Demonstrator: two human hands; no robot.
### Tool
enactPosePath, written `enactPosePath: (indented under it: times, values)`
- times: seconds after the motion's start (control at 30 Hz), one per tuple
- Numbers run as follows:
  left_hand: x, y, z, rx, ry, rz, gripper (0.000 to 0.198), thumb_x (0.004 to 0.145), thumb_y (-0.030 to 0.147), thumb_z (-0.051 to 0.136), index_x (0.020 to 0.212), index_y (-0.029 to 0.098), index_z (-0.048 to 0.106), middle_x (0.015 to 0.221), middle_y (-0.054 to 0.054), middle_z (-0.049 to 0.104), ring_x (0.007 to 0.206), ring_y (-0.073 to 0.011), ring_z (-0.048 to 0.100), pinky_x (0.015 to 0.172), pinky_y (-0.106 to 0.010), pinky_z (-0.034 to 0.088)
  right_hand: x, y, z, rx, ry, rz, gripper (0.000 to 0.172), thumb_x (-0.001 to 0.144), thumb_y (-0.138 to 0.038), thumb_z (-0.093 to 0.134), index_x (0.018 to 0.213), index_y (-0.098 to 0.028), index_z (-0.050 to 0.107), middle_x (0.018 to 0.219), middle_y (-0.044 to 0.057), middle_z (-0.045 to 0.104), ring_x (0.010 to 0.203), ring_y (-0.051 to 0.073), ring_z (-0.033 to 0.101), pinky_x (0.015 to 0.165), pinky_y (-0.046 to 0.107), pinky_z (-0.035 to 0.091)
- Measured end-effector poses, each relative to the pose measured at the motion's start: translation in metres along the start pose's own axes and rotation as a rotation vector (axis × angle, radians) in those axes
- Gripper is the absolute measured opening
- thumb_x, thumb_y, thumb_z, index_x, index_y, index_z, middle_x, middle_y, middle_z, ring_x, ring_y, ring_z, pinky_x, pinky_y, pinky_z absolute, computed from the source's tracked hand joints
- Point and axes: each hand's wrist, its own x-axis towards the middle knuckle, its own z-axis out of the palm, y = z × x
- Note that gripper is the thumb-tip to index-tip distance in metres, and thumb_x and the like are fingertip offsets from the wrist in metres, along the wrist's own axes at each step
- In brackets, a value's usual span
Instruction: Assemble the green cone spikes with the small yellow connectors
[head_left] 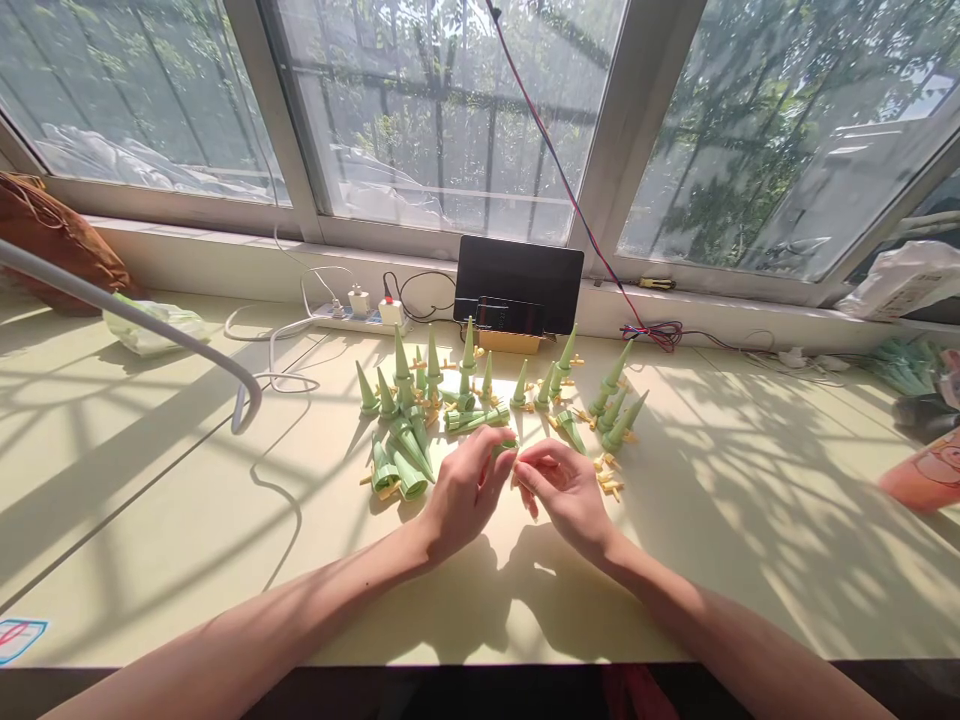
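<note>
My left hand [466, 485] is closed around a green cone [507, 444], of which only a small end shows past the fingers. Close against it, my right hand [564, 490] pinches with thumb and forefinger; whatever is in that pinch is too small to make out. Behind the hands several pointed green cones [401, 360] stand upright on the table, some with small yellow pegs at their bases. Others lie on their sides, among them an open-ended cone [411, 483] left of my left hand. Loose yellow pegs [611, 485] lie right of my right hand.
A dark tablet [519, 285] leans upright at the back, a phone in front of it. Left of it sits a power strip [360, 318] with plugs and cables. A grey curved metal arm [150, 325] reaches in from the left. An orange cup [926, 472] lies far right.
</note>
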Motion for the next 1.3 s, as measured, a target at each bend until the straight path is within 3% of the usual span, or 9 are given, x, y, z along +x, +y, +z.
enactPosePath:
  times: [0.3, 0.53, 0.67, 0.83, 0.93, 1.17, 1.3]
  values:
    - [0.001, 0.000, 0.000, 0.006, -0.037, -0.010, 0.019, 0.102, 0.032, 0.044, 0.103, 0.018, 0.058, 0.083, -0.002, 0.063, 0.060, -0.0112, 0.055, 0.056, -0.023, 0.043, 0.005, -0.004, -0.004, 0.136, -0.101, 0.191, 0.028, 0.086, -0.045, 0.073, 0.080, -0.020, 0.061, 0.057, -0.004, 0.057, 0.047, 0.010, 0.051, 0.040, 0.021, 0.044]
    - [0.001, -0.002, -0.001, -0.006, -0.052, -0.028, 0.019, 0.102, 0.030, 0.044, 0.104, 0.018, 0.058, 0.083, -0.002, 0.063, 0.056, -0.0101, 0.052, 0.054, -0.023, 0.041, 0.006, -0.006, -0.003, 0.066, -0.091, 0.181, 0.028, 0.088, -0.046, 0.070, 0.081, -0.020, 0.061, 0.057, -0.005, 0.057, 0.045, 0.009, 0.050, 0.040, 0.021, 0.043]
    - [0.005, 0.003, -0.004, -0.049, -0.050, -0.131, 0.023, 0.102, 0.033, 0.044, 0.103, 0.017, 0.059, 0.074, 0.000, 0.060, 0.052, -0.0101, 0.047, 0.053, -0.023, 0.038, 0.004, -0.006, -0.003, -0.086, -0.062, 0.064, 0.023, 0.092, -0.043, 0.066, 0.088, -0.020, 0.062, 0.066, -0.003, 0.061, 0.047, 0.009, 0.054, 0.041, 0.021, 0.048]
    - [0.009, 0.006, -0.005, -0.229, -0.020, -0.343, 0.030, 0.101, 0.044, 0.044, 0.098, 0.019, 0.060, 0.062, 0.006, 0.045, 0.048, -0.0096, 0.038, 0.049, -0.023, 0.032, 0.002, -0.004, -0.007, -0.420, -0.051, -0.260, 0.021, 0.090, -0.028, 0.068, 0.109, -0.021, 0.063, 0.095, 0.006, 0.070, 0.070, 0.014, 0.068, 0.059, 0.027, 0.060]
    - [0.008, 0.004, -0.004, -0.287, -0.005, -0.429, 0.033, 0.100, 0.048, 0.045, 0.095, 0.019, 0.060, 0.063, 0.005, 0.043, 0.049, -0.0095, 0.037, 0.049, -0.023, 0.030, 0.004, 0.000, -0.012, -0.542, -0.079, -0.403, 0.021, 0.091, -0.022, 0.066, 0.111, -0.020, 0.061, 0.097, 0.008, 0.070, 0.065, 0.013, 0.066, 0.052, 0.025, 0.057]
    - [0.010, 0.001, -0.001, -0.310, -0.026, -0.439, 0.031, 0.099, 0.046, 0.048, 0.091, 0.019, 0.059, 0.070, 0.002, 0.053, 0.053, -0.0102, 0.041, 0.050, -0.023, 0.031, 0.011, 0.006, -0.019, -0.636, -0.079, -0.458, 0.008, 0.094, -0.018, 0.063, 0.101, -0.020, 0.065, 0.092, 0.007, 0.071, 0.066, 0.014, 0.065, 0.054, 0.027, 0.056]
    - [0.018, 0.003, -0.006, -0.296, -0.115, -0.390, 0.031, 0.099, 0.046, 0.048, 0.090, 0.018, 0.059, 0.069, 0.003, 0.052, 0.052, -0.0100, 0.043, 0.049, -0.023, 0.030, 0.013, 0.003, -0.021, -0.663, -0.072, -0.522, 0.006, 0.094, -0.014, 0.061, 0.095, -0.019, 0.065, 0.083, 0.006, 0.071, 0.070, 0.016, 0.066, 0.055, 0.026, 0.054]
